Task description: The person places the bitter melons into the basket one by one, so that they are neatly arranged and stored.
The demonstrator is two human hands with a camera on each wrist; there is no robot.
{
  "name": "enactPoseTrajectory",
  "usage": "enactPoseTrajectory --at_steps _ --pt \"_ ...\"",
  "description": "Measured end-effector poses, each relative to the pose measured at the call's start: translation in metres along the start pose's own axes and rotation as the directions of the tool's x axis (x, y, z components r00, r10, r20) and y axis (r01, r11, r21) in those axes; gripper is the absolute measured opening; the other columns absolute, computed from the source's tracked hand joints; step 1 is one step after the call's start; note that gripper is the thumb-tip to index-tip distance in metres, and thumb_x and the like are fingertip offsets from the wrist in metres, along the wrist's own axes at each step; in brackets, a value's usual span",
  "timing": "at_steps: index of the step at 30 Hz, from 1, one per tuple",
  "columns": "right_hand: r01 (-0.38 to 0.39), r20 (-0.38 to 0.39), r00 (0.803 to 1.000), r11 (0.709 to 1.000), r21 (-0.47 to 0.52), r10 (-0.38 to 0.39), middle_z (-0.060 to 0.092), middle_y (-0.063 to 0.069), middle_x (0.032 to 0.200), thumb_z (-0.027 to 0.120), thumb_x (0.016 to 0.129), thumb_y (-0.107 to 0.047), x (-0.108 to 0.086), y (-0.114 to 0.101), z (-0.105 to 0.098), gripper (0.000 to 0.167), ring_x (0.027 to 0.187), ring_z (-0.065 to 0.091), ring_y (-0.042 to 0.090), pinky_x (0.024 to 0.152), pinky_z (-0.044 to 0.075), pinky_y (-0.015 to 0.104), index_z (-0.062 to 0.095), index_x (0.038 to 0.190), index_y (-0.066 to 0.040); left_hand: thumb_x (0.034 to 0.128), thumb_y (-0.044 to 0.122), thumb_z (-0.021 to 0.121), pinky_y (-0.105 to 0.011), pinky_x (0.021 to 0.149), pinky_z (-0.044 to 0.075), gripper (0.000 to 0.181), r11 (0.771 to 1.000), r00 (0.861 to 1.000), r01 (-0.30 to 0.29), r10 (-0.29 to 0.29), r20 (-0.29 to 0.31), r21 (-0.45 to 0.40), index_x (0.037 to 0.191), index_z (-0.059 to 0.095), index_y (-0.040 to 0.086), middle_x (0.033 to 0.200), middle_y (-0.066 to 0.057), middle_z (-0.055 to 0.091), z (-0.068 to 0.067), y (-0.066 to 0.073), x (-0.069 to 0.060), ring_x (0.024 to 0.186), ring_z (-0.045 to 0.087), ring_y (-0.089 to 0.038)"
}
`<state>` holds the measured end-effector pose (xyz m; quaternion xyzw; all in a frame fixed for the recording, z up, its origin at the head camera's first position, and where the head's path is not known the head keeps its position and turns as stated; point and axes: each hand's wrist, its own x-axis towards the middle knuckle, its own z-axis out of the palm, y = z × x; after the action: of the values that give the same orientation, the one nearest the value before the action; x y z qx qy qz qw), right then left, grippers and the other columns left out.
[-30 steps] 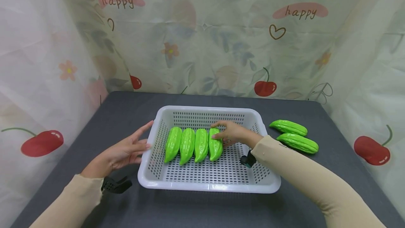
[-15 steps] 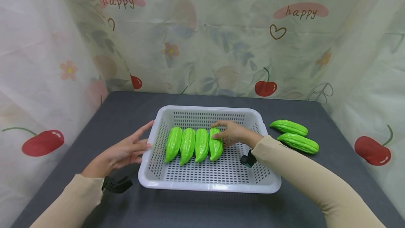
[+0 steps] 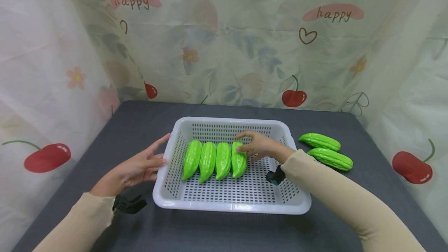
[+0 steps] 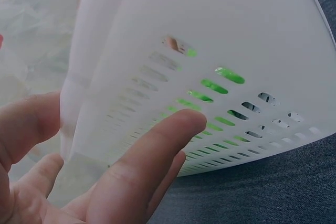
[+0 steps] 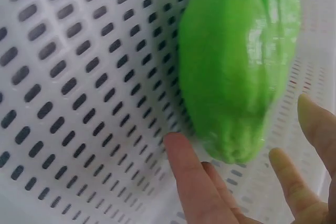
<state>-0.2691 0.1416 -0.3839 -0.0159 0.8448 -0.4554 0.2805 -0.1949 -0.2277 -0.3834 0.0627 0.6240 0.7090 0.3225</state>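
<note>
Several bright green bitter melons lie side by side in a white perforated plastic basket point(image 3: 231, 206). My right hand point(image 3: 261, 145) is over the far end of the rightmost bitter melon point(image 3: 239, 162). The right wrist view shows that bitter melon point(image 5: 236, 66) lying on the basket floor, with spread fingers point(image 5: 197, 182) around its near end and apart from it. At the basket's left side is my left hand point(image 3: 138, 168), its fingers extended against the rim. Through the slots of the basket wall point(image 4: 220, 14), bits of green show in the left wrist view.
Two more bitter melons, one farther back point(image 3: 319, 141) and one nearer point(image 3: 330, 158), lie on the dark grey table point(image 3: 196, 232) right of the basket, beyond the right forearm. A patterned curtain point(image 3: 227, 49) encloses the back and sides.
My right hand has loosened from the rightmost bitter melon and shifted slightly up and to the right. That bitter melon stays in place. The left hand and the basket have not moved.
</note>
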Motion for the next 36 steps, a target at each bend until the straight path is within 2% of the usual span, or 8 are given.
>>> enactPoseTrajectory --at_steps 8,13,19,23,27,32,36 --pt "0.077 0.043 0.996 0.996 0.033 -0.078 0.044 0.024 0.143 0.067 0.092 -0.021 -0.018 -0.015 -0.015 0.058 0.124 0.052 0.044 0.082 0.059 0.047 0.044 0.144 -0.022 0.0966 0.006 0.057 -0.061 0.09 0.049 0.089 1.0 1.0 0.004 -0.004 0.001 0.0 0.153 -0.001 0.045 0.157 -0.023 0.024 0.0 0.001 -0.001 0.116 0.061 -0.039" --pt "0.143 0.072 0.987 0.989 0.039 -0.146 0.042 0.024 0.145 0.067 0.092 -0.022 -0.037 -0.027 -0.031 0.059 0.126 0.051 0.043 0.088 0.056 0.049 0.042 0.145 -0.019 0.0967 0.006 0.057 -0.06 0.09 0.049 0.089 1.0 1.0 0.002 -0.002 0.002 0.005 0.153 -0.001 0.045 0.157 -0.023 0.024 0.001 0.001 -0.001 0.116 0.061 -0.039" --pt "0.223 0.078 0.972 0.975 0.0 -0.222 0.05 0.021 0.139 0.065 0.093 -0.022 -0.063 -0.036 -0.054 0.054 0.122 0.055 0.038 0.095 0.053 0.047 0.044 0.143 -0.012 0.0962 0.007 0.058 -0.06 0.09 0.05 0.09 1.0 1.0 0.007 -0.007 -0.003 0.004 0.153 -0.001 0.044 0.157 -0.023 0.023 0.002 0.001 0.0 0.116 0.06 -0.039" --pt "0.241 0.041 0.97 0.97 -0.023 -0.24 0.05 0.021 0.139 0.064 0.094 -0.025 -0.077 -0.035 -0.071 0.055 0.12 0.057 0.035 0.098 0.051 0.046 0.044 0.142 -0.01 0.0963 0.006 0.057 -0.061 0.09 0.049 0.091 1.0 1.0 0.008 -0.008 0.008 -0.005 0.153 -0.003 0.044 0.158 -0.024 0.02 0.002 0.001 0.0 0.117 0.06 -0.039" --pt "0.272 0.005 0.962 0.962 -0.002 -0.272 0.045 0.023 0.143 0.062 0.095 -0.027 -0.092 -0.032 -0.091 0.054 0.12 0.057 0.035 0.1 0.05 0.046 0.042 0.141 -0.008 0.0964 0.006 0.057 -0.061 0.089 0.049 0.091 1.0 1.0 0.008 -0.008 0.019 -0.005 0.153 -0.003 0.045 0.158 -0.025 0.018 0.001 0.001 0.0 0.116 0.06 -0.038" --pt "0.353 -0.054 0.935 0.933 0.066 -0.35 0.047 0.018 0.141 0.057 0.098 -0.024 -0.109 -0.024 -0.122 0.052 0.117 0.06 0.022 0.098 0.052 0.035 0.038 0.142 -0.006 0.0965 0.006 0.057 -0.061 0.089 0.049 0.09 1.0 1.0 0.009 -0.009 0.018 -0.008 0.152 -0.003 0.045 0.158 -0.024 0.017 0.002 0.001 0.0 0.117 0.06 -0.039" --pt "0.414 -0.158 0.907 0.898 0.15 -0.391 0.058 0.003 0.127 0.056 0.098 -0.019 -0.119 -0.013 -0.142 0.044 0.11 0.063 0.01 0.092 0.054 0.025 0.042 0.139 -0.01 0.0967 0.007 0.057 -0.061 0.09 0.049 0.09 1.0 1.0 0.011 -0.011 0.018 -0.009 0.152 -0.003 0.046 0.159 -0.024 0.016 0.002 0.001 0.0 0.118 0.059 -0.038"
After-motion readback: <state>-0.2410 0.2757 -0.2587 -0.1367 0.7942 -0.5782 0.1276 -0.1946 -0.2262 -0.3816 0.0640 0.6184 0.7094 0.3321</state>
